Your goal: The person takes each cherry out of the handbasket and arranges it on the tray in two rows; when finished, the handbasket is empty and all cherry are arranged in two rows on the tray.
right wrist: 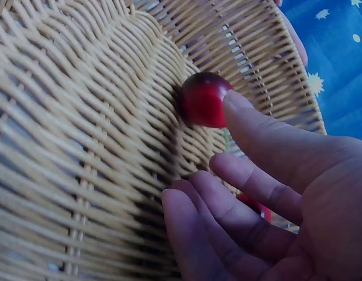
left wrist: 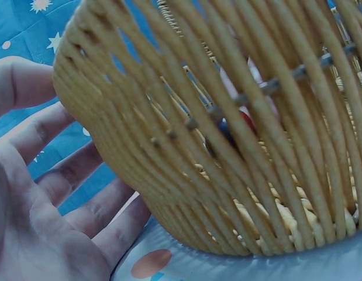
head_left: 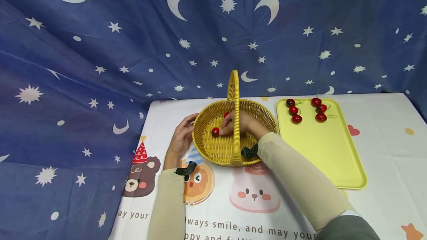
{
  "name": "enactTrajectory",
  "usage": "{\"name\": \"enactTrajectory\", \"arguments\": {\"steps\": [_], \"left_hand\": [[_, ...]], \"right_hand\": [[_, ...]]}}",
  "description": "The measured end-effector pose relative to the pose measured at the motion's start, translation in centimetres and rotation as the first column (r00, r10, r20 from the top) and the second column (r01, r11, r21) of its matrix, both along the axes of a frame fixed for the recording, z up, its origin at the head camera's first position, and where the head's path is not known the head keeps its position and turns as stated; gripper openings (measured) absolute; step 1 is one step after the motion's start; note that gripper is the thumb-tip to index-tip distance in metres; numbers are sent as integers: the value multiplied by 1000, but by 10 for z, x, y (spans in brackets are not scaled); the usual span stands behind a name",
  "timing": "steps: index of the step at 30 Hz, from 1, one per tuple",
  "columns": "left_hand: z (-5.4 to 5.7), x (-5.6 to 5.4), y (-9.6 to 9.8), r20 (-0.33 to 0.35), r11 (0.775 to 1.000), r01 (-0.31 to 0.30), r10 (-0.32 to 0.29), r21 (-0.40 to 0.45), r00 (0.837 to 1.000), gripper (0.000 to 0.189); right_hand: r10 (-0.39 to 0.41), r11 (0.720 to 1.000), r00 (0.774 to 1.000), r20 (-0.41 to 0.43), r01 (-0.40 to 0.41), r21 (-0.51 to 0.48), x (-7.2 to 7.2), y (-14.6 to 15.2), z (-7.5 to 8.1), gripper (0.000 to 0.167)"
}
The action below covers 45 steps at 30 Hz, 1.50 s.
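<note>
A yellow wicker basket (head_left: 213, 155) with a tall arched handle stands on the table. My left hand (head_left: 181, 140) touches its left side, fingers spread behind the rim and palm off the wicker in the left wrist view. Inside, my right hand (head_left: 240, 123) reaches past the handle. Its thumb tip touches a dark red cherry (right wrist: 204, 99); the other fingers are bent below, apart from the fruit, with a bit of green stem showing in the gap. Another cherry (head_left: 226, 115) lies farther back in the basket, partly hidden by the fingers.
Right of the basket lies a yellow tray (head_left: 320, 155) with two short rows of stemmed cherries (head_left: 293, 110) near its far end. A white printed tablecloth (head_left: 390, 151) covers the table. Behind hangs a blue curtain (head_left: 207, 21) with moons and stars.
</note>
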<state>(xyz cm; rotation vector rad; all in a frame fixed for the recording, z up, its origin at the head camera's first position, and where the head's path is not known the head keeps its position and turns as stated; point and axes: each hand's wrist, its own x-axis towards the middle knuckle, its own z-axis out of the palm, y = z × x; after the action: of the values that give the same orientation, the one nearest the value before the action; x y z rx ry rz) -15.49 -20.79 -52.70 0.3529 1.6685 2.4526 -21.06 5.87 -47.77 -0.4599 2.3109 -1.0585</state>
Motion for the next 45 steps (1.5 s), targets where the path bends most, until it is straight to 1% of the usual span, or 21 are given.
{"name": "enactTrajectory", "arguments": {"steps": [1, 2, 3, 4, 7, 9, 11, 13, 15, 19, 21, 25, 29, 31, 35, 36, 38, 40, 42, 43, 45], "left_hand": [[0, 0, 0, -1, 1000, 1, -1, -2, 1000, 49], [0, 0, 0, -1, 1000, 1, -1, -2, 1000, 49], [0, -1, 1, -2, 1000, 2, -2, -2, 1000, 49], [0, -1, 1, -5, 1000, 5, -5, -5, 1000, 49], [0, -2, 2, -13, 1000, 12, -12, -7, 1000, 49], [1, -2, 3, -9, 1000, 11, -11, -6, 1000, 49], [1, -2, 4, -5, 1000, 9, -9, -7, 1000, 49], [1, -2, 4, 0, 1000, 8, -8, -8, 1000, 49], [1, -2, 5, -1, 1000, 11, -11, -10, 1000, 50], [1, -3, 6, -6, 1000, 14, -14, -13, 1000, 51], [1, -3, 6, -5, 1000, 9, -9, -13, 1000, 51], [1, -3, 6, 3, 1000, -1, 1, -16, 1000, 51], [0, -3, 5, 6, 1000, 0, 0, -18, 1000, 50], [0, -3, 4, 6, 1000, 0, 0, -15, 1000, 51], [0, -2, 3, 5, 1000, 1, -1, -9, 1000, 51], [1, -2, 3, 3, 1000, 1, -1, -6, 1000, 51], [1, -1, 2, 2, 1000, -1, 1, -6, 1000, 51], [2, 0, 2, 2, 1000, -5, 5, -8, 1000, 51], [3, 0, 2, 5, 1000, -11, 11, -10, 1000, 51], [3, 0, 2, 9, 1000, -14, 14, -12, 1000, 51], [3, 1, 2, 15, 1000, -17, 18, -14, 1000, 51]], "right_hand": [[-28, 999, 998, 59, 27, 26, 12, -6, 32, 25], [-48, 999, 995, 86, 46, 20, 12, -8, 35, 23], [-53, 999, 993, 104, 53, 2, 20, -7, 47, 22], [-74, 997, 989, 124, 77, -14, 18, -9, 45, 20], [-92, 990, 987, 129, 105, -98, 19, -10, 42, 22], [-71, 986, 989, 129, 89, -139, 15, -11, 32, 25], [-58, 986, 986, 158, 81, -147, 12, -12, 29, 28], [-29, 987, 985, 168, 54, -150, 8, -13, 22, 32], [-6, 992, 985, 174, 28, -123, 9, -14, 24, 36], [16, 997, 985, 172, -4, -71, 9, -16, 24, 32], [12, 998, 981, 195, -1, -59, 9, -16, 24, 29], [22, 996, 971, 239, -1, -85, 9, -15, 24, 24], [63, 992, 963, 262, -31, -123, 10, -12, 26, 20], [66, 991, 955, 289, -27, -134, 10, -11, 25, 18], [77, 988, 946, 314, -30, -149, 9, -9, 26, 18], [78, 988, 948, 310, -31, -155, 9, -9, 26, 19], [94, 985, 959, 268, -51, -165, 9, -6, 29, 20], [111, 985, 977, 183, -84, -151, 10, -2, 34, 20], [117, 989, 990, 81, -109, -104, 10, 4, 39, 20], [127, 990, 992, 19, -125, -64, 10, 8, 43, 20], [129, 991, 990, -52, -130, -15, 10, 16, 49, 22]]}}
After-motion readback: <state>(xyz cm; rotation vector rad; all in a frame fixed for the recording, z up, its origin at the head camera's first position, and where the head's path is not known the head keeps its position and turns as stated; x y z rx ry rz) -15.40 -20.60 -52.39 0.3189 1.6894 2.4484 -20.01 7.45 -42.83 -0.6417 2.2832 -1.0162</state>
